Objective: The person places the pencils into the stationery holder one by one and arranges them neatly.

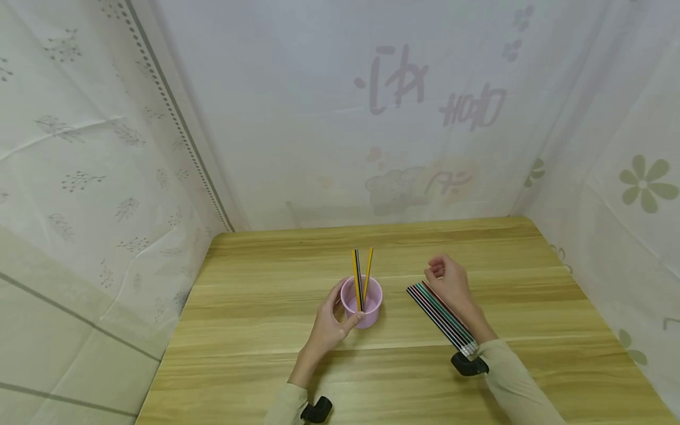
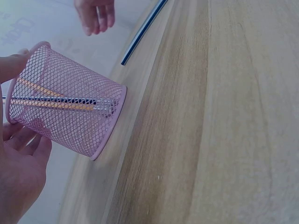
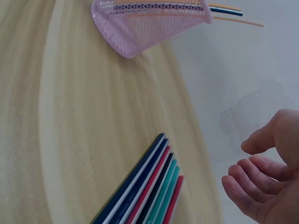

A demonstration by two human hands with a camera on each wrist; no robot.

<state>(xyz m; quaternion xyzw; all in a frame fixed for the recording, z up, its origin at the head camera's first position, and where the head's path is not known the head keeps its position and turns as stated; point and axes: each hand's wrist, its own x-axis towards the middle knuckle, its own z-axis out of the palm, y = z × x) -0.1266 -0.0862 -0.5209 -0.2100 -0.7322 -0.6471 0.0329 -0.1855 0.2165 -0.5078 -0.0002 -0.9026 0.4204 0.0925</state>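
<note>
A: What do we grip, and where?

B: At lower centre of the frame, our left hand [image 1: 328, 327] holds the pink wire-mesh cup [image 1: 372, 319], thumb at the near rim, fingers around its left wall. Slim yellow and dark pencils [image 1: 356, 277] stand inside.

A: State of our right hand [image 1: 451, 287]?

B: Right of centre: fingers loosely curled, thumb apart from them, nothing held. We find it beside the flat row of slim dark, green and red pencils with silver ends [image 1: 443, 319].

A: Which faults do we guard against?

B: The black wrist mount [image 1: 470, 365] sits close to the silver ends; dragging it could scatter our row. Uneven thumb pressure could tip the cup.
</note>
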